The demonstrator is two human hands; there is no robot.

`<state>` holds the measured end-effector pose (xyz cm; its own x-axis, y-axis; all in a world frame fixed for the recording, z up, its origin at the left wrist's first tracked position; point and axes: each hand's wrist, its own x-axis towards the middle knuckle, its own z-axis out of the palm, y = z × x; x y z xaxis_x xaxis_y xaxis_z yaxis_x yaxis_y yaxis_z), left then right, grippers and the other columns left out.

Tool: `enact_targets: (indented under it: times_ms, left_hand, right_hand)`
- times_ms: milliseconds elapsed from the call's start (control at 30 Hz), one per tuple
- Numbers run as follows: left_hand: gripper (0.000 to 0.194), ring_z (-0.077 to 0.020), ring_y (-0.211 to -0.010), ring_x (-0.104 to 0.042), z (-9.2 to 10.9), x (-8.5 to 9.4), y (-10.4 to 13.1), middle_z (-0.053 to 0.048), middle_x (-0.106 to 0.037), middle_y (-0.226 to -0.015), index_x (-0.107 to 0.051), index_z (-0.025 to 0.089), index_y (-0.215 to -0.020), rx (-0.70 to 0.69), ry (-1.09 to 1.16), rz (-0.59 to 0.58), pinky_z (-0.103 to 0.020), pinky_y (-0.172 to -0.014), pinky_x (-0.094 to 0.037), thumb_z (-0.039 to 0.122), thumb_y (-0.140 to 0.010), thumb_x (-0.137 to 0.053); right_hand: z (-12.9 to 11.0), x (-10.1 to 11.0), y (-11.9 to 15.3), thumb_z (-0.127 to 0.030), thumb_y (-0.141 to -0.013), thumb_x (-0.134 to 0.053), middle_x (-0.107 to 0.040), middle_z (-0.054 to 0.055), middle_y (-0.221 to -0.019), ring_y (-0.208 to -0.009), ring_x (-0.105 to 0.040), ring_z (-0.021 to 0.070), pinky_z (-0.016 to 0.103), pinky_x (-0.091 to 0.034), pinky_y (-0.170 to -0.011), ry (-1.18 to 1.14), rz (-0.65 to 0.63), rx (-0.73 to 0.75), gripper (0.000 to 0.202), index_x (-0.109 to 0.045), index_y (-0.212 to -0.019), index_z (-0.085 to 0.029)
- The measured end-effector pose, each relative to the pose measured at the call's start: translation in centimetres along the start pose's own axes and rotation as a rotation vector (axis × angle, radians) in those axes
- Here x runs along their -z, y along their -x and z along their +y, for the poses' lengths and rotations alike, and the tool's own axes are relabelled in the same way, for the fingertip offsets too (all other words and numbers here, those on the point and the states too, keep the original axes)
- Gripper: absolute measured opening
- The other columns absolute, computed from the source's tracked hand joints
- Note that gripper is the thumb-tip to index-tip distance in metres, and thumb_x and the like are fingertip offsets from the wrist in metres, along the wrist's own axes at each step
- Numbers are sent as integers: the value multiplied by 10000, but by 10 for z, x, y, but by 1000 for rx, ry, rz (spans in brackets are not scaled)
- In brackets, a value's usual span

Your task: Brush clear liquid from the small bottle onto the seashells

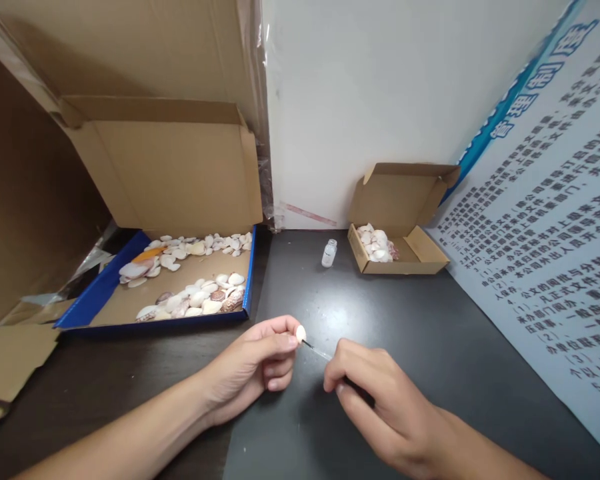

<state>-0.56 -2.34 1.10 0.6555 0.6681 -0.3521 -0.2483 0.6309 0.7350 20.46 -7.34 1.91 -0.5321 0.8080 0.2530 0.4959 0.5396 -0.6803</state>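
Between the thumb and index finger of my left hand [260, 363] is a small white shell [301, 334]. My right hand [380, 397] pinches a thin clear stick with a dark tip [317, 351], and the tip touches or nearly touches the shell. Both hands are above the dark table, close to each other. Beyond them stands a small open glass bottle [329, 254] with whitish contents, upright on the dark mat.
On the left, an open blue-sided box [150, 293] holds many shells in two groups. A smaller open cardboard box [400, 267] with white shells is at the back right. A white panel [370, 87] and a printed poster [545, 220] stand behind.
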Motion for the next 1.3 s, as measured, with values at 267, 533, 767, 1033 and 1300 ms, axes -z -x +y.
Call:
enact_targets:
  times_ms: [267,533,767,1033,1300]
  left_hand:
    - [108,-63,-495,-177,0,0,0,87,-292,-556,-551,170,-839,-14,7,-3,-201,-474,-174,229,-867,-638]
    - [117,-57,-500,-184,1,0,0,82,-303,-578,-549,163,-809,-26,13,1,-204,-479,-176,209,-867,-640]
    - [137,-58,-496,-183,0,0,0,79,-326,-559,-548,161,-769,-38,42,16,-207,-479,-179,199,-835,-662]
    - [151,-59,-485,-191,-1,-1,1,81,-320,-534,-578,168,-731,-60,39,42,-210,-475,-181,203,-795,-711]
    - [168,-58,-490,-202,-2,-1,0,78,-344,-537,-597,168,-717,-68,44,47,-211,-479,-191,219,-754,-752]
  right_hand:
    - [0,3,-1,-117,-908,-385,-574,-1,-748,-636,-531,143,267,-382,-609,-27,-4,32,167,-524,-889,-207]
    - [0,2,-1,-126,-949,-394,-593,0,-775,-675,-550,142,264,-403,-648,-28,-34,-72,169,-539,-916,-207]
    - [2,0,-1,-129,-950,-410,-605,8,-830,-710,-554,142,266,-402,-664,-43,-121,-26,165,-554,-951,-211]
    - [3,1,2,-107,-933,-413,-567,-5,-777,-680,-527,133,251,-388,-648,-92,-16,100,162,-535,-957,-211]
    - [2,2,2,-98,-921,-409,-581,-7,-770,-664,-533,129,255,-385,-645,-60,-48,49,173,-541,-919,-210]
